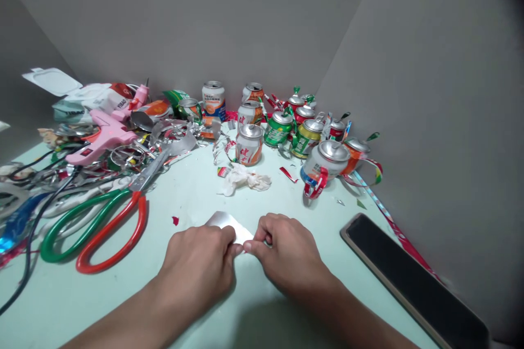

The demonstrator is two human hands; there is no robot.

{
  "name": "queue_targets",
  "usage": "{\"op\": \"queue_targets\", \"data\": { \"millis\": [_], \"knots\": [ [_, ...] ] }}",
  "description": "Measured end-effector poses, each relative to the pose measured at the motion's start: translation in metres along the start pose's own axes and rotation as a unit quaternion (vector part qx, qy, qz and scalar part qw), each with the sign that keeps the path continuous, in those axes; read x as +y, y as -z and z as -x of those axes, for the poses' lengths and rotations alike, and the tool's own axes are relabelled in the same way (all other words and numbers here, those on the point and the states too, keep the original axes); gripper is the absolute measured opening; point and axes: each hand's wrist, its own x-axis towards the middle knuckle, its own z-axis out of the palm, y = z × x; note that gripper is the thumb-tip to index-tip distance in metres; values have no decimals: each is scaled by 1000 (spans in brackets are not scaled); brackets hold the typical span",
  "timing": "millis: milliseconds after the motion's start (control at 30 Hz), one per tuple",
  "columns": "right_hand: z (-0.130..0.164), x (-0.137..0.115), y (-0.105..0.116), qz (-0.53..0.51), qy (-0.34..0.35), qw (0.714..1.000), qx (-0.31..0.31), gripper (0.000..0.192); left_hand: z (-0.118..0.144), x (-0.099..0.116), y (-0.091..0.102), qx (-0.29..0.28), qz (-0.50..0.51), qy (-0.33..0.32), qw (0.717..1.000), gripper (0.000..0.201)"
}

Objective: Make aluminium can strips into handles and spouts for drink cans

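A silvery piece of cut can metal (223, 220) is pinched between my two hands at the front middle of the table. My left hand (200, 257) has its fingers curled over the left part of the sheet. At the sheet's right edge, my right hand (289, 251) grips with thumb and bent fingers. The two thumbs nearly meet, and part of the metal is hidden under the fingers. Left of my hands lie scissors (137, 185) with one green and one red handle. Beyond my hands rests a crumpled white tissue (245, 180).
Several small cans made into teapot shapes, one a white can (249, 144), stand at the back and right. A phone (409, 278) lies on the right. On the left, a pink glue gun (106, 133) sits among metal scraps, beside a black cord (28, 251).
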Motion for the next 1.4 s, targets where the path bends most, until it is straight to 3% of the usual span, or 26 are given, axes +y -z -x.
{"op": "queue_targets", "data": {
  "millis": [133, 233, 533, 1067, 1400],
  "knots": [
    [-2, 4, -1, 5, -34, 999, 7, 19, -2, -2, -2, -2, 3, -10, 1000, 29],
    [-2, 8, -3, 19, -46, 999, 20, 26, -4, -2, -2, -1, -2, -10, 1000, 31],
    [-5, 3, 3, 27, -65, 997, -27, 28, -4, 2, 3, -41, -26, 4, 999, 36],
    [-5, 8, -1, 41, -59, 997, -40, 32, -4, 0, -3, -66, -33, 4, 997, 38],
    [0, 7, 3, 23, -45, 998, -36, 21, 1, -1, -3, -22, -20, 5, 1000, 33]
  ]
}}
